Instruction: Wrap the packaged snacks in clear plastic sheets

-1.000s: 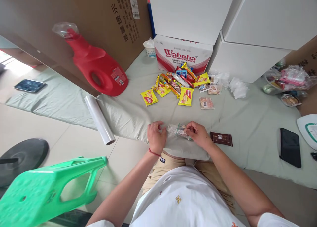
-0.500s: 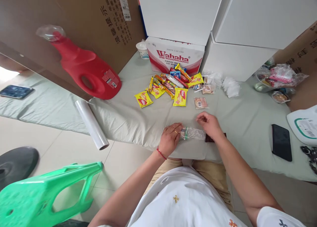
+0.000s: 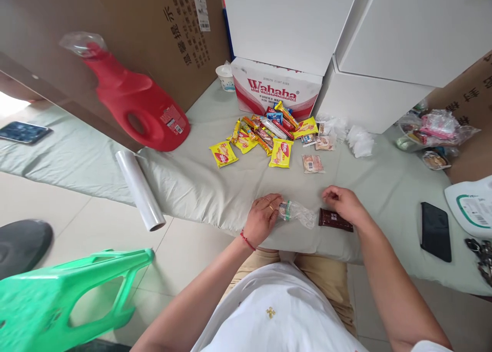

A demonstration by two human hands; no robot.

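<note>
My left hand (image 3: 264, 213) rests on the table with its fingers closed over the left end of a clear plastic bag (image 3: 303, 213). The bag has a green stripe and something small at that end, mostly hidden by my fingers. Its crumpled loose end points right. My right hand (image 3: 343, 203) hovers just behind a dark brown packet (image 3: 335, 220), fingers loosely curled and apart, with nothing seen in them. Further back lie yellow snack packets (image 3: 281, 153), a pile of wrapped snack bars (image 3: 271, 127) and a small pinkish packet (image 3: 312, 164).
A red jug (image 3: 144, 111) and a plastic film roll (image 3: 140, 190) are on the left. A Wahaba-looking carton (image 3: 274, 88) stands behind the snacks. Crumpled clear plastic (image 3: 360, 141) lies at the back right. On the right is a black phone (image 3: 435, 231); a green stool (image 3: 77, 285) stands on the floor.
My right hand has moved right, away from the bag, uncovering more of the brown packet. The bag's loose end has sagged toward me. My left hand stays at its other end.
</note>
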